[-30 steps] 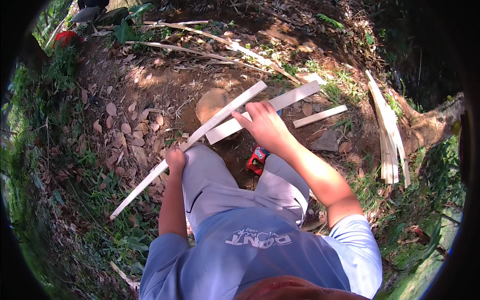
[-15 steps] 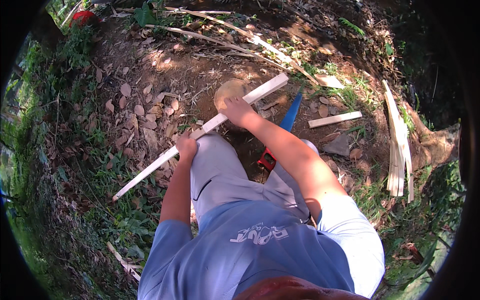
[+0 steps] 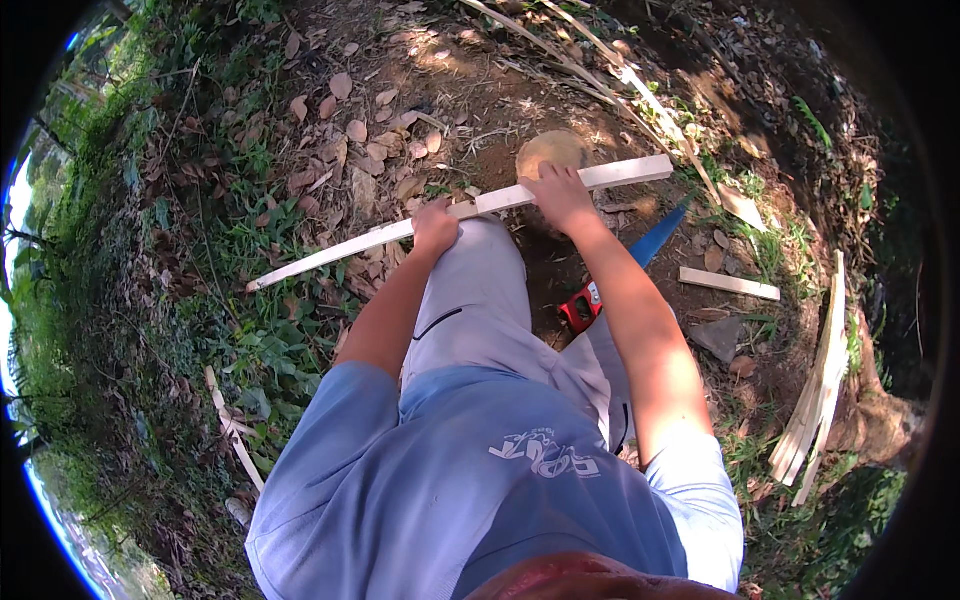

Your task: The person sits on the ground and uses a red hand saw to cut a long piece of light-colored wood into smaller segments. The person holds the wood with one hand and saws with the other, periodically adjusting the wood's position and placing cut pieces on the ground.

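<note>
gripping the stick with the left hand and the board with the right hand, at the left knee; likely light, stiff, splintery, best taken by the flat sides near mid-length.

Head-worn, the single fisheye camera looks steeply down and forward from close above: the blue shirt looms near, the hands farther out, the leafy ground spreading beyond.
</note>
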### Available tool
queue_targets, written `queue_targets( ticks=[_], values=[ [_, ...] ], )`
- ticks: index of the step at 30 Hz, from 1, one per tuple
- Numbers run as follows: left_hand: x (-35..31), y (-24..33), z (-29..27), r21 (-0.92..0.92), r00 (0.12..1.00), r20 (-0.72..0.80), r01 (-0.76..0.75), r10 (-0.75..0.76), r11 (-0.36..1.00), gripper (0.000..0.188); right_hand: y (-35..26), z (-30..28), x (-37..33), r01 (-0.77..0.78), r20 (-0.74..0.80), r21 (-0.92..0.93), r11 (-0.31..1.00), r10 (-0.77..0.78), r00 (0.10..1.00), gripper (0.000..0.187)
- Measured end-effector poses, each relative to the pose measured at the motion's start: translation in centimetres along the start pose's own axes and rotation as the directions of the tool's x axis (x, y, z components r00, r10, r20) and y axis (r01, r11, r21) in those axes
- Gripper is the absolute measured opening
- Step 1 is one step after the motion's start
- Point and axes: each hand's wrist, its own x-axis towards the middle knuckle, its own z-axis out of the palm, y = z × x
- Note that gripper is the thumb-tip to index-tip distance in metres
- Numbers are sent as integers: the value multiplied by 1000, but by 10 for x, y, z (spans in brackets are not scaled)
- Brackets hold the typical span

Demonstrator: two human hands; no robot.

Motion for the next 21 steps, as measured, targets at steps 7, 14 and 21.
queue_targets(
  ticks=[7, 14, 21],
  values=[
    [-1, -11, -8, -35, 982, -93, -170, 167, 985, 49, -9, 12, 6, 39, -142, 20, 999, -36, 989, 37],
    [-15, 54, -18, -47, 877, 61, -475, 477, 879, 57, 3, 24, -2, -9, -185, 28, 1000, 14, 983, 41],
    [-11, 41, -16, -58, 891, 66, -446, 450, 893, 50, 37, -10, -26, -102, -299, -16, 995, 93, 950, 66]
  ],
)
